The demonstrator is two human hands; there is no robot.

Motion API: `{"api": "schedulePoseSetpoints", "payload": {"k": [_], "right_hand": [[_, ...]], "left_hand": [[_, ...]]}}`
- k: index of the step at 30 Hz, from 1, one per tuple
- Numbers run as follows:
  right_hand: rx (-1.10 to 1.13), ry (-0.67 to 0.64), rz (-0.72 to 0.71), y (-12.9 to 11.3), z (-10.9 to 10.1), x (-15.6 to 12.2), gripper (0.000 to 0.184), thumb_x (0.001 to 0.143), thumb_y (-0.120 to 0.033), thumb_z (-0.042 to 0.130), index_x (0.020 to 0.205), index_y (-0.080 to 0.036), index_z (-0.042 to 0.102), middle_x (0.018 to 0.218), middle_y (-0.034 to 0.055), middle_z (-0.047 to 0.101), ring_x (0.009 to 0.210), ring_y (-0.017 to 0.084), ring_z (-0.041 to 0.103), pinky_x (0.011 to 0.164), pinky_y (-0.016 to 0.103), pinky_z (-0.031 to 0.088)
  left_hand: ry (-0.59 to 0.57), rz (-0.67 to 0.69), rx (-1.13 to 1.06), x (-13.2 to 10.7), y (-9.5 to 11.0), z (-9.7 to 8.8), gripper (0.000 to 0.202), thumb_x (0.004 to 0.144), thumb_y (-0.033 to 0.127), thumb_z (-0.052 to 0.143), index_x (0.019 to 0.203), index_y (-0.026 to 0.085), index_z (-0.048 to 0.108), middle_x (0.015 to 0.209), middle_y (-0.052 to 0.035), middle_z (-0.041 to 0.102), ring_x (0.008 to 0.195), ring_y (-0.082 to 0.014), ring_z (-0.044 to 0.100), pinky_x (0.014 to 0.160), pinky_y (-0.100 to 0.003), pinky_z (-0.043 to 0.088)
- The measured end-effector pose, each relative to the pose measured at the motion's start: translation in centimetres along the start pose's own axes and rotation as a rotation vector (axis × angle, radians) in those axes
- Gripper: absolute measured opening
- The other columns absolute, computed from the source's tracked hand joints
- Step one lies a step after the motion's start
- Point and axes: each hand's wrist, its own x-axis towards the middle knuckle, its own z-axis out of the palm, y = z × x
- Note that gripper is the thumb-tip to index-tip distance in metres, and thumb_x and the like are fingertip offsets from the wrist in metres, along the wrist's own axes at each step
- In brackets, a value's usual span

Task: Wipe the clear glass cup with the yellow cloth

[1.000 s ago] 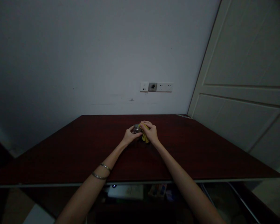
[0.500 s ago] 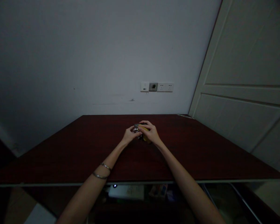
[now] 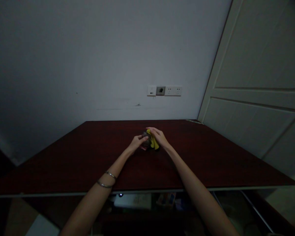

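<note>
My left hand [image 3: 136,144] is closed on a small, dark, shiny object [image 3: 146,140] that looks see-through, like glass. Its exact kind is too dim to tell. A yellow cloth [image 3: 153,141] hangs from my right hand [image 3: 159,136], whose fingers are bent around its upper part. The cloth lies against the right side of the shiny object, partly covering it. Both hands are close together over the dark red tabletop [image 3: 88,157], near its middle.
Behind the table rises a pale wall with a row of sockets [image 3: 173,91]. A white panelled door [image 3: 255,121] stands along the right. Below the table's front edge, a shelf holds a pale flat box [image 3: 132,201] and other dim items.
The shiny object has turned in my left hand, showing a darker side. My right fingers have shifted back and straightened somewhat, and more of the yellow cloth shows, hanging lower.
</note>
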Motion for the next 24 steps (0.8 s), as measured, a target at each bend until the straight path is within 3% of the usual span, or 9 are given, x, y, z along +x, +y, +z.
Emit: {"api": "schedulePoseSetpoints", "payload": {"k": [5,11,18,24], "right_hand": [[-0.102,-0.193,-0.109,-0.7,-0.8,-0.6,0.042,0.069,-0.041,0.061,0.107,-0.024,0.057,0.111,0.0038,0.056,0.105,0.019,0.05,0.092,0.032,0.037],[-0.287,-0.244,-0.181,0.5,-0.3,-1.0,0.082,0.053,-0.038,0.075,0.125,-0.024,0.038,0.122,0.008,0.043,0.114,0.021,0.042,0.099,0.036,0.032],[-0.315,-0.183,-0.18,1.4,0.3,-1.1,0.087,0.051,-0.039,0.075,0.127,-0.023,0.035,0.124,0.0097,0.04,0.116,0.023,0.04,0.1,0.039,0.03],[-0.128,-0.08,-0.037,1.5,0.3,-0.7,0.085,0.049,-0.036,0.075,0.125,-0.021,0.038,0.118,0.0088,0.048,0.106,0.022,0.049,0.093,0.036,0.038]], "left_hand": [[-0.074,-0.136,-0.047,0.1,-0.3,-0.3,0.055,0.067,0.062,0.051,0.082,0.009,0.058,0.058,-0.0042,0.058,0.046,-0.013,0.055,0.045,-0.028,0.05],[-0.073,-0.202,-0.041,0.2,-0.4,-0.6,0.058,0.067,0.065,0.048,0.084,0.01,0.058,0.055,-0.0032,0.056,0.043,-0.0134,0.054,0.045,-0.03,0.05],[-0.059,-0.197,-0.083,0.3,-0.3,-0.6,0.056,0.067,0.064,0.05,0.084,0.011,0.059,0.06,-0.0042,0.057,0.049,-0.0129,0.055,0.05,-0.031,0.051],[-0.176,-0.129,-0.101,0.5,-0.6,-1.3,0.058,0.066,0.064,0.051,0.089,0.011,0.056,0.062,-0.0025,0.055,0.051,-0.0112,0.054,0.053,-0.032,0.052]]}}
